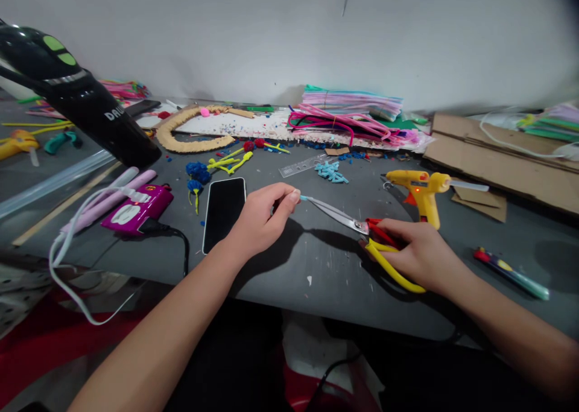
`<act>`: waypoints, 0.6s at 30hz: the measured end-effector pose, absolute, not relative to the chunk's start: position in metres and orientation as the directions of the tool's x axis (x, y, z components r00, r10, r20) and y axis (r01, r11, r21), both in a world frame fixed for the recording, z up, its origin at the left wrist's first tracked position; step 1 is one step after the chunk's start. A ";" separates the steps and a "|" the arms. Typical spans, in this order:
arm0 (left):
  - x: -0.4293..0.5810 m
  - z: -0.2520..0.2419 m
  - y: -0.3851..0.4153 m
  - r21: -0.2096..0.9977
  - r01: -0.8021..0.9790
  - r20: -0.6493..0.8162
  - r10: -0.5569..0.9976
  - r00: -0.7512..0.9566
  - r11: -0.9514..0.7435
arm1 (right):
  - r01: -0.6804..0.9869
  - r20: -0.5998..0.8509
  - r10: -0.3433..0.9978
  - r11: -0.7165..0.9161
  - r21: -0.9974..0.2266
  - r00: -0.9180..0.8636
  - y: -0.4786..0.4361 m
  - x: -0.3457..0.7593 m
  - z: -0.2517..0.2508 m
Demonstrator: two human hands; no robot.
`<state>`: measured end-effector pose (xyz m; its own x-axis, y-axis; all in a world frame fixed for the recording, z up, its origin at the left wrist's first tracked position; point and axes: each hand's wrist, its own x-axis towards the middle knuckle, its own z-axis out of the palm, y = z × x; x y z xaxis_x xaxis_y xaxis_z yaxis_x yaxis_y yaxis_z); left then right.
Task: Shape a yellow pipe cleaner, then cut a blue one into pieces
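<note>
My left hand point(266, 216) is closed in a pinch on a small light blue piece point(303, 198), whose end shows past the fingertips. My right hand point(420, 252) grips scissors point(350, 222) with one red and one yellow handle. The scissor blades point left, and their tips meet the light blue piece close to my left fingertips. Beyond the blades, several similar light blue pieces point(331, 172) lie in a small pile on the grey table point(289, 285). A phone point(225, 210) with a dark screen lies beside my left hand.
A yellow glue gun point(423, 189) with a lit red light stands behind my right hand. A cutter knife point(511, 272) lies to the right, cardboard point(506, 158) behind it. On the left are a magenta box point(140, 210) with cables and a black vacuum point(90, 104). Pipe cleaner bundles point(353, 101) line the wall.
</note>
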<state>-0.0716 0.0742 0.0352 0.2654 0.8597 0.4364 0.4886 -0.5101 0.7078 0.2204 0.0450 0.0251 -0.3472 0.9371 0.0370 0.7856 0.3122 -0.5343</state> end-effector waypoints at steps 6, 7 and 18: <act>-0.071 0.035 0.074 0.708 0.492 0.439 0.861 0.256 -0.507 | 0.788 0.038 0.936 0.317 -0.528 -0.351 0.045 0.220 0.026; -0.071 0.035 0.074 0.708 0.494 0.438 0.863 0.252 -0.504 | 0.790 0.041 0.935 0.320 -0.523 -0.352 0.045 0.220 0.026; -0.071 0.034 0.075 0.715 0.495 0.434 0.869 0.239 -0.493 | 0.784 0.021 0.958 0.247 -0.569 -0.286 0.043 0.218 0.027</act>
